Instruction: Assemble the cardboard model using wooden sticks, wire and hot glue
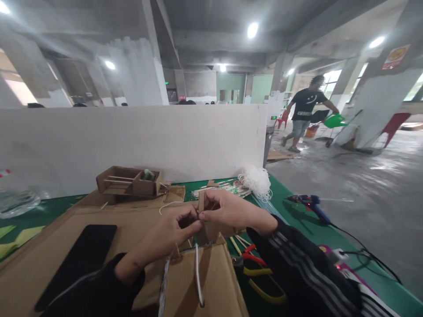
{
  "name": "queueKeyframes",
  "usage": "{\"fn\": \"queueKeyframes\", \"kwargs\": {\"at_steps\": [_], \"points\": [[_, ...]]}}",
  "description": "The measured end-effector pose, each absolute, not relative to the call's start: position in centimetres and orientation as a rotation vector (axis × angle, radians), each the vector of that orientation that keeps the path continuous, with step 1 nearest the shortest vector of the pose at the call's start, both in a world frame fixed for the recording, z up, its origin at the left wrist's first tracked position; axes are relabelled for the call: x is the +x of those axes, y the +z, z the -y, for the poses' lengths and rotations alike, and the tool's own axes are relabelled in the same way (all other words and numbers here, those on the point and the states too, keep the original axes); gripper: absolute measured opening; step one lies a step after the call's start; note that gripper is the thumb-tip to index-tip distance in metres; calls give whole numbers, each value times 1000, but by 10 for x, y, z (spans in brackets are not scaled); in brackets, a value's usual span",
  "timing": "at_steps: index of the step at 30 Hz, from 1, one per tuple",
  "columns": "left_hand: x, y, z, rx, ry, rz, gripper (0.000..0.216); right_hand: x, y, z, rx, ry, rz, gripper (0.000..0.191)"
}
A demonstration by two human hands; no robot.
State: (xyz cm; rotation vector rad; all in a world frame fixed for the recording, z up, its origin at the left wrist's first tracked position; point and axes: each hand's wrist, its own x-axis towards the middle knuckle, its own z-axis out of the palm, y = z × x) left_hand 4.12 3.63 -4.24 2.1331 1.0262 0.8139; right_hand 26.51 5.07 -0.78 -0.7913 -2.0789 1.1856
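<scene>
Both my hands meet over a small cardboard piece (209, 231) that stands upright on the cardboard sheets in front of me. My left hand (176, 233) is closed in a pinch at the piece's left edge. My right hand (228, 209) is closed too, its thumb and fingers gripping the top of the piece. A thin white string (197, 277) hangs down from the spot where the fingertips meet. Both forearms wear dark sleeves, the right one with white stripes.
A cardboard tray (127, 180) with sticks sits behind, by a white partition (132, 141). White string bundle (256, 180), blue glue gun (310, 203), red and yellow pliers (257, 268) and a black phone (79, 259) lie on the green table. A person walks at the far right.
</scene>
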Motion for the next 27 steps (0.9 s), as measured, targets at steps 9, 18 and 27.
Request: {"fn": "queueKeyframes", "kwargs": {"at_steps": [9, 18, 27], "points": [[44, -35, -32, 2085, 772, -908, 35, 273, 6, -46, -577, 1294, 2154, 14], [39, -47, -38, 2140, 812, -962, 30, 271, 3, -46, -674, 1155, 2156, 10], [35, -40, -47, 2268, 1027, -1309, 26, 273, -4, -59, -968, 698, 2113, 11]]}}
